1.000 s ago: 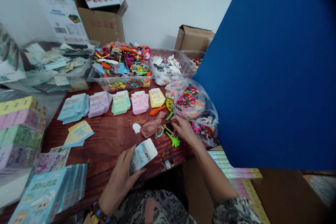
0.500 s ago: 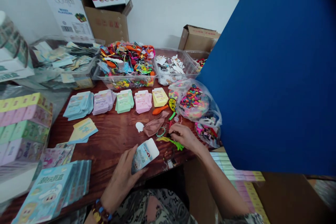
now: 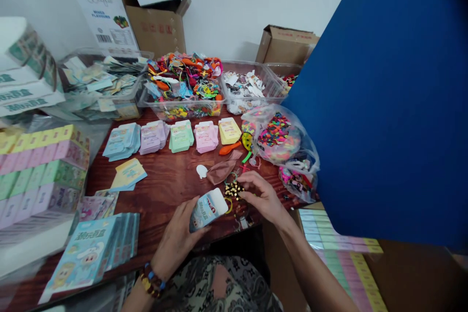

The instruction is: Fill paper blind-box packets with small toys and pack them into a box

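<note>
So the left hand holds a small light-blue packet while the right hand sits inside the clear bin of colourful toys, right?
Not quite. In the head view the left hand does hold the light-blue packet, but the right hand is beside it, on small trinkets.

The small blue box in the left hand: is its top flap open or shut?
Open. The small blue box in the left hand has its white flap raised, and the right hand holds small trinkets at its mouth.

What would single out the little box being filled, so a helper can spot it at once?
Start at the wooden table and go to its near edge. There the left hand holds a small pale blue box, flap open toward the right hand. Unlike the flat stacks of packets, it is folded up and lifted.
</note>
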`<action>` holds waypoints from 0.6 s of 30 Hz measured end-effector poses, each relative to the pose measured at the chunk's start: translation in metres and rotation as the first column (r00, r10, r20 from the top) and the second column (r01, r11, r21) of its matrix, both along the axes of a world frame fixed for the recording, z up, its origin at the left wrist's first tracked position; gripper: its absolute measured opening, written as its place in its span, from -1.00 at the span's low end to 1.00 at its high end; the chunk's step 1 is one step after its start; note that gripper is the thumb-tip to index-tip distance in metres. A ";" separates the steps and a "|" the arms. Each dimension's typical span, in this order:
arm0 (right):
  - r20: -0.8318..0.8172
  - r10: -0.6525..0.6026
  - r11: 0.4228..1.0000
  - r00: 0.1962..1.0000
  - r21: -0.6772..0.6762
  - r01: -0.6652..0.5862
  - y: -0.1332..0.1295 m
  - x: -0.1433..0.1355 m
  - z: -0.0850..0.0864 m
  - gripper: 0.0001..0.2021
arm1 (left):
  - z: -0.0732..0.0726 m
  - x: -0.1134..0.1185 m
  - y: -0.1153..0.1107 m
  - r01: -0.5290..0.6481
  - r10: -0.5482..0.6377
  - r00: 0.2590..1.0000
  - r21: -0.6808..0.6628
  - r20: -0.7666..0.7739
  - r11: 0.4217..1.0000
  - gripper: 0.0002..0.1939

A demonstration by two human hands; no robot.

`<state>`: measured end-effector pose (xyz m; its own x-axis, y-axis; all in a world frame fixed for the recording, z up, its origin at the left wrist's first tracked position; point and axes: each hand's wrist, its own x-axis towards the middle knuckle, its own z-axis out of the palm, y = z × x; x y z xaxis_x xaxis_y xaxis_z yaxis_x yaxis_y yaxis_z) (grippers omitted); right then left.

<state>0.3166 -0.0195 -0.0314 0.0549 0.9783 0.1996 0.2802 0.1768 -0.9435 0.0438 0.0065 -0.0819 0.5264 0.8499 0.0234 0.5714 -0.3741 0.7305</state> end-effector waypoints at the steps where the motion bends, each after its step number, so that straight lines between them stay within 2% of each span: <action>1: 0.025 0.038 0.999 0.999 -0.007 -0.038 0.000 -0.004 0.006 -0.75 | 0.000 -0.001 0.001 0.005 -0.005 1.000 0.004 -0.002 1.000 -0.33; 6: 0.139 0.216 0.975 0.967 -0.089 -0.205 0.006 -0.023 0.021 -0.81 | 0.003 -0.002 0.000 0.008 -0.008 1.000 0.021 -0.014 1.000 -0.32; 12: 0.320 0.396 0.918 0.860 -0.117 -0.379 0.014 -0.037 0.022 -0.67 | 0.005 -0.003 -0.003 0.038 -0.038 0.999 0.047 -0.006 0.998 -0.28; 15: 0.439 0.382 0.924 0.813 -0.146 -0.354 0.016 -0.045 0.020 -0.57 | 0.005 -0.005 -0.003 0.036 -0.036 0.999 0.064 0.002 0.997 -0.26; 18: 0.540 0.311 0.950 0.782 -0.158 -0.268 0.017 -0.056 0.015 -0.59 | 0.005 -0.006 -0.002 0.021 -0.020 1.000 0.076 -0.014 0.997 -0.25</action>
<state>0.2607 -0.0026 -0.0163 -0.3320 0.9424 0.0405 0.7022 0.2756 -0.6564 0.0379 0.0042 -0.0769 0.5444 0.8350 0.0801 0.5727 -0.4397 0.6918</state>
